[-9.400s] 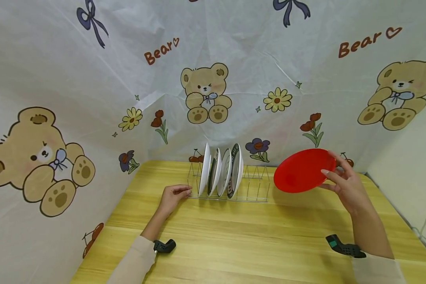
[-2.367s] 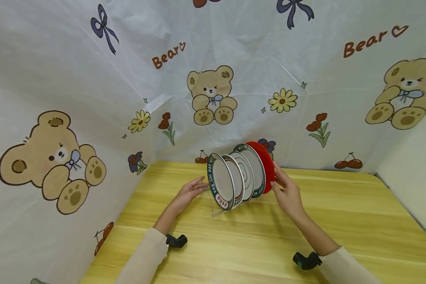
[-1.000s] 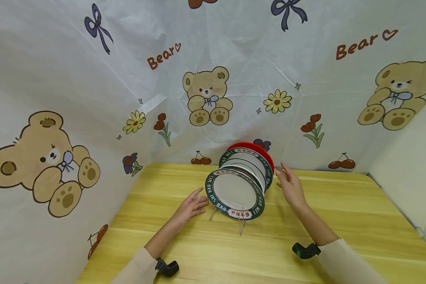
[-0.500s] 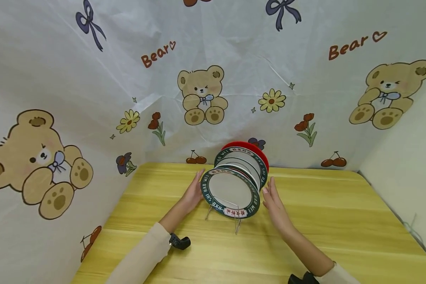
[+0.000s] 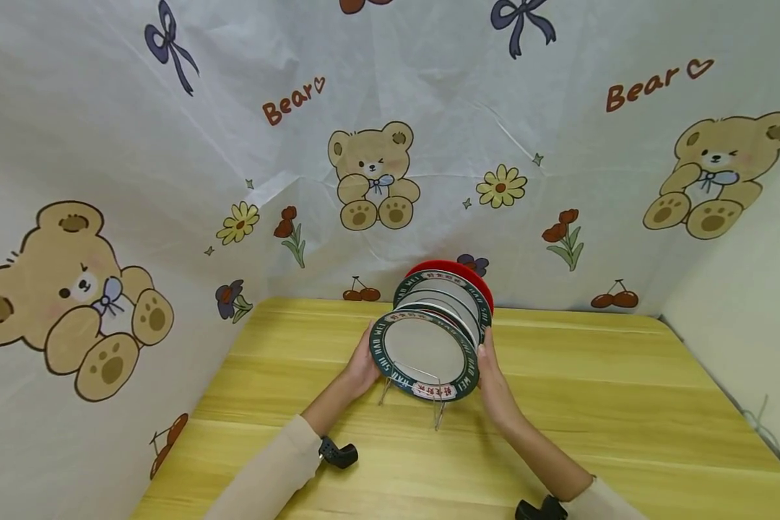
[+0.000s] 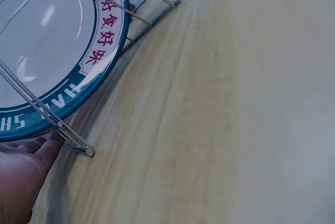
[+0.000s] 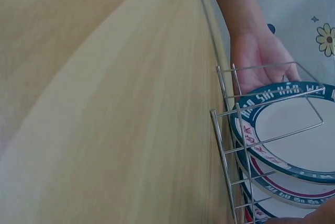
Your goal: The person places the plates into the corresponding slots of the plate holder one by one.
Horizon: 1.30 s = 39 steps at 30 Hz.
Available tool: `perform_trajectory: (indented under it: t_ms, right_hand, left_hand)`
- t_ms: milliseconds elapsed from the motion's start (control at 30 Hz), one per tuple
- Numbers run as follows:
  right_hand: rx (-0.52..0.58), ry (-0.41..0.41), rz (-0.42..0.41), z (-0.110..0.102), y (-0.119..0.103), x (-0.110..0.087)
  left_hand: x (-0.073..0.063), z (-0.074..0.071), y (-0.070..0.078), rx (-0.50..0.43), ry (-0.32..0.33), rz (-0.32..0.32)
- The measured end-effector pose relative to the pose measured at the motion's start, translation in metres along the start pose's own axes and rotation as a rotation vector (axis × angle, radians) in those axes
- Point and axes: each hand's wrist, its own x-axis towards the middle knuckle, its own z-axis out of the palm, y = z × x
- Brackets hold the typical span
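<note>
A wire dish rack (image 5: 439, 412) stands end-on at the middle of the table, holding several upright plates. The front plate (image 5: 424, 352) is white with a green lettered rim; a red plate (image 5: 443, 265) shows at the back. My left hand (image 5: 362, 366) touches the left side of the loaded rack, its fingertips hidden behind the front plate. On the opposite side my right hand (image 5: 494, 379) lies against the plate edges, with its fingers pointing up. In the right wrist view, the left palm (image 7: 261, 56) faces the rack beside the front plate's rim.
A wooden table (image 5: 591, 390) extends around the rack. Behind it hangs a white cloth (image 5: 429, 87) printed with bears and flowers. A pale wall (image 5: 754, 303) stands to the right, with a thin cord (image 5: 757, 422) at its foot.
The red plate has gone from my right hand into the rack. The rack has turned from sideways to end-on. Over the last half second, both hands have come in against its sides.
</note>
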Motion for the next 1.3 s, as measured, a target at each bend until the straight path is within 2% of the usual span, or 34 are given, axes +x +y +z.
perform_trajectory:
  t_ms: [300, 533, 667, 867, 1067, 1300]
  right_hand:
    - [0.113, -0.039, -0.032, -0.005, 0.008, 0.002]
    - [0.158, -0.07, -0.04, -0.014, 0.018, 0.004]
    - [0.193, -0.088, -0.052, -0.017, 0.024, 0.004]
    - [0.238, -0.096, -0.039, -0.016, 0.027, 0.003]
    - [0.223, -0.09, -0.032, -0.015, 0.023, 0.002]
    - [0.215, -0.102, -0.023, -0.018, 0.025, 0.001]
  left_hand:
    - [-0.012, 0.01, 0.004, 0.022, 0.053, -0.015]
    - [-0.025, 0.026, 0.008, 0.01, 0.032, 0.031]
    - [-0.031, 0.032, 0.011, 0.018, 0.042, 0.052]
    - [-0.039, 0.037, 0.016, 0.058, 0.061, 0.043]
    - [-0.041, 0.036, 0.018, 0.072, 0.076, 0.03]
    - [-0.039, 0.038, 0.02, 0.064, 0.083, 0.043]
